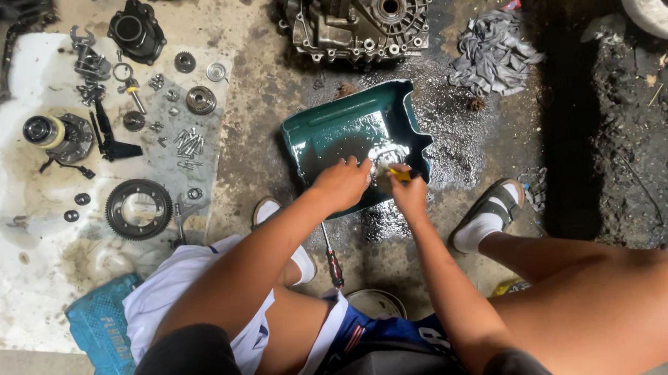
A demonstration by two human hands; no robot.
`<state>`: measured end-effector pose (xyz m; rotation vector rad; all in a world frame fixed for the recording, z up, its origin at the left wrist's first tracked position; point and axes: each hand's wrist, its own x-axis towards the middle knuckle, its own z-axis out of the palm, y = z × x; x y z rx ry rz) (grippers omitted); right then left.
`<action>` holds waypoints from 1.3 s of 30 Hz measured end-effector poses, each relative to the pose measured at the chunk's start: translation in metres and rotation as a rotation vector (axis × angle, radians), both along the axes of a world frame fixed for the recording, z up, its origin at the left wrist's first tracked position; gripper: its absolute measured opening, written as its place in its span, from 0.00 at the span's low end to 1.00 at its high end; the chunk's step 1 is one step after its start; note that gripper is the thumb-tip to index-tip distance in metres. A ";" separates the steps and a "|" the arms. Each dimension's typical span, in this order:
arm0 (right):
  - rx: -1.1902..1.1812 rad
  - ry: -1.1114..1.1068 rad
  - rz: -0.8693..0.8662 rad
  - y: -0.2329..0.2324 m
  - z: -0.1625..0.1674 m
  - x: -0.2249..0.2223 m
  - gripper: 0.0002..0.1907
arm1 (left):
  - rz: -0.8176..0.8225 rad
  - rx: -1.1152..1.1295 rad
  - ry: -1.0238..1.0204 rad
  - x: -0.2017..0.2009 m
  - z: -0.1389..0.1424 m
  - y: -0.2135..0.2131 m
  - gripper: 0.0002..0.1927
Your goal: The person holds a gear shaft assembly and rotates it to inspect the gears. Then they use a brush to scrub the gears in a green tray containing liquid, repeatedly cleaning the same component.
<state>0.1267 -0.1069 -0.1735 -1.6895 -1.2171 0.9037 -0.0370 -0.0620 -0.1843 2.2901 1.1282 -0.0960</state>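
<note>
Left hand fingers grip a shiny, wet metal part; right hand holds a yellow brush

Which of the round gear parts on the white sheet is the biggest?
The dark toothed ring gear at the sheet's near side; the gears farther up the sheet are much smaller.
</note>
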 end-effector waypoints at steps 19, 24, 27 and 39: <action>-0.076 0.404 -0.078 -0.027 0.022 0.043 0.15 | 0.199 -0.075 0.006 0.019 -0.015 0.004 0.16; 0.046 0.151 0.023 -0.032 0.008 0.016 0.12 | 0.206 -0.080 -0.011 0.017 -0.015 0.008 0.18; 0.133 0.029 0.031 -0.034 0.004 0.014 0.11 | 0.242 -0.094 0.004 0.009 -0.012 0.008 0.19; 0.055 -0.070 0.029 -0.029 0.025 0.000 0.12 | 0.117 -0.077 0.030 -0.004 -0.002 0.009 0.23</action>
